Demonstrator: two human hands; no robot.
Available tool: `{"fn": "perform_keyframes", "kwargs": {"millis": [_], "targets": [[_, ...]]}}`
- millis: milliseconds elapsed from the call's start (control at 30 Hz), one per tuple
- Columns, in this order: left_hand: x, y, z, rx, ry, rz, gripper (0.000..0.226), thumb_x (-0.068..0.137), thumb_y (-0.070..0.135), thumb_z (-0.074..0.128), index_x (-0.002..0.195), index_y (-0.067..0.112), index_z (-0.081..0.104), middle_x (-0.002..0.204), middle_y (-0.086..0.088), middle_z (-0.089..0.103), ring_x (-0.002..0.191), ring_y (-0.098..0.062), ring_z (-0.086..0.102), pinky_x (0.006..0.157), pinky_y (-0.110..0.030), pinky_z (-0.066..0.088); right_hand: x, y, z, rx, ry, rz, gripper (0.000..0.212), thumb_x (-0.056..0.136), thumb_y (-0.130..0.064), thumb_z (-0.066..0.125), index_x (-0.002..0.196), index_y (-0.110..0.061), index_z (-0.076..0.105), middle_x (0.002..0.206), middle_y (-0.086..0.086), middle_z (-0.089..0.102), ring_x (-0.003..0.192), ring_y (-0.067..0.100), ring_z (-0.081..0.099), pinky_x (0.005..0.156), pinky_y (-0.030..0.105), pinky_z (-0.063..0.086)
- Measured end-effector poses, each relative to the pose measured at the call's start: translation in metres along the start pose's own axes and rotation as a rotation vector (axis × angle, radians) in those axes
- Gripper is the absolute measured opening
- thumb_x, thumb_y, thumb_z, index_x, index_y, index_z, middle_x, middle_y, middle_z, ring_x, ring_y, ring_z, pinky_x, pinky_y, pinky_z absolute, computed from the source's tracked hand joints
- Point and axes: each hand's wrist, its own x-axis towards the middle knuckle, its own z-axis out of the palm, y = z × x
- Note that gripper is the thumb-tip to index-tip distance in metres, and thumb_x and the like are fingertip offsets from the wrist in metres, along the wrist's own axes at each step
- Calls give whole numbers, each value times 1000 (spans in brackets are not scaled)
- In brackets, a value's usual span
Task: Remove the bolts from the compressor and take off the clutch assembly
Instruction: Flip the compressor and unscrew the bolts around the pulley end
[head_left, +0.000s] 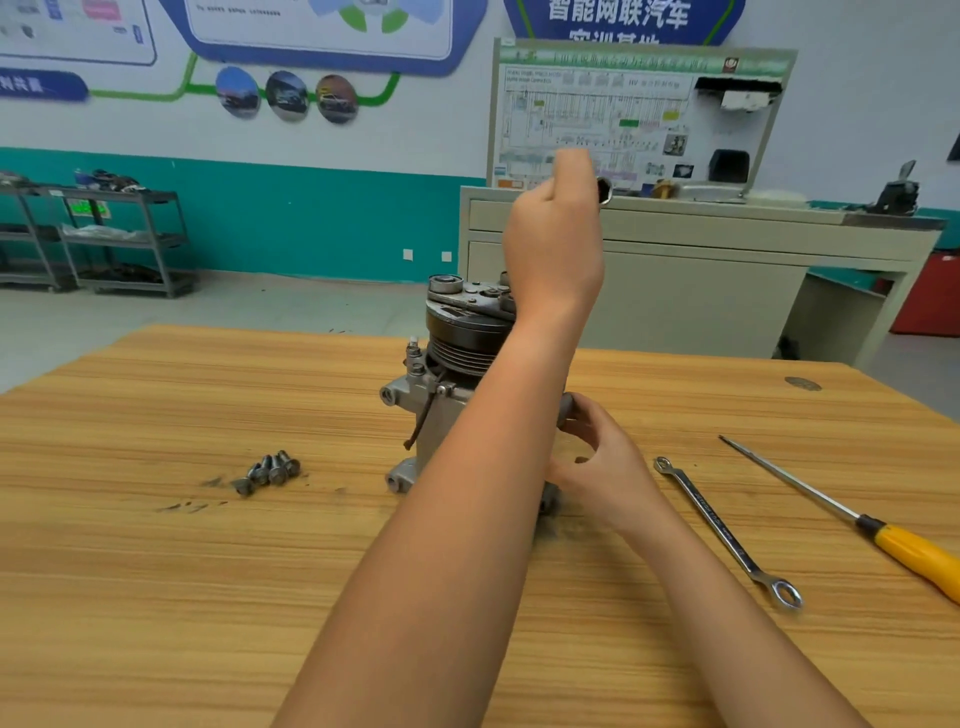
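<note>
Compressor (441, 415) stands upright mid-table on a grained wood table (156, 597), ribbed black pulley (467, 343) up, well clear of every edge. Right hand (602, 462) grips its cast grey body; left hand (556, 234), raised above, pinches a small round metal piece (605, 191). Bolts (270, 473) lie left; spanner (722, 530), screwdriver (831, 499) right

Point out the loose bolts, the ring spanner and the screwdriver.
loose bolts (270, 470), head view, middle of the pile.
ring spanner (722, 527), head view, its shank.
screwdriver (914, 556), head view, yellow handle.
</note>
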Motion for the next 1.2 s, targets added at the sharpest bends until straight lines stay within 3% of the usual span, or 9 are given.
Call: {"fn": "perform_keyframes", "kwargs": {"millis": [233,333,400,500,667,800,900,1067,1200], "targets": [[-2,-8,-7,-20,-100,105,52,100,42,35,53,20,27,51,5,29,50,-9,29,54,-30,22,-4,-8,0,73,-11,-53,102,42,-55,74,135,-26,44,125,-14,55,118,1,48,99,45,42],[-4,-15,-11,5,-161,222,50,96,54,32,63,18,44,56,8,38,53,-7,36,56,-29,30,-5,-11,-2,42,-16,-41,104,41,-54,73,136,-27,42,125,-14,55,116,-2,48,99,38,41],[0,-17,-20,87,-254,355,41,102,31,31,85,10,62,65,13,48,58,3,44,62,-23,38,-7,-10,-3,50,-15,-33,105,45,-50,78,139,-29,37,128,-15,52,119,-2,46,98,34,39],[17,-9,-37,311,-452,547,32,100,12,35,98,-4,63,68,16,47,58,12,46,60,-15,36,-11,-8,0,90,-20,-27,111,46,-55,83,141,-30,32,135,-13,46,122,1,43,102,36,38],[39,20,-57,843,-787,831,31,97,26,33,96,4,54,76,6,47,67,-11,49,66,-24,36,-9,-1,5,75,-25,-26,123,35,-64,75,142,-36,22,139,-17,36,114,-14,38,92,17,35],[30,17,-43,400,-809,313,40,101,24,34,62,16,36,54,5,37,45,-13,42,48,-21,39,-9,2,21,138,10,-30,132,27,-72,77,140,-42,16,146,-15,26,129,4,30,98,24,31],[26,7,-31,26,-808,-116,49,99,33,29,52,20,28,43,8,23,39,-10,17,36,-18,19,-9,1,33,234,49,-26,129,27,-68,80,136,-46,15,144,-14,29,132,7,31,104,31,35],[32,6,-30,-67,-864,-258,53,93,32,34,41,25,26,38,10,19,34,-7,13,33,-15,13,-7,-1,43,207,58,7,146,30,-63,77,138,-49,-20,149,-18,12,124,-5,17,103,25,24],[20,3,-23,-38,-666,-185,54,95,36,40,45,27,23,41,10,18,36,-9,13,35,-16,14,-5,1,45,212,60,4,144,41,-51,84,140,-44,-20,133,-27,15,120,-9,17,98,18,24]]}}
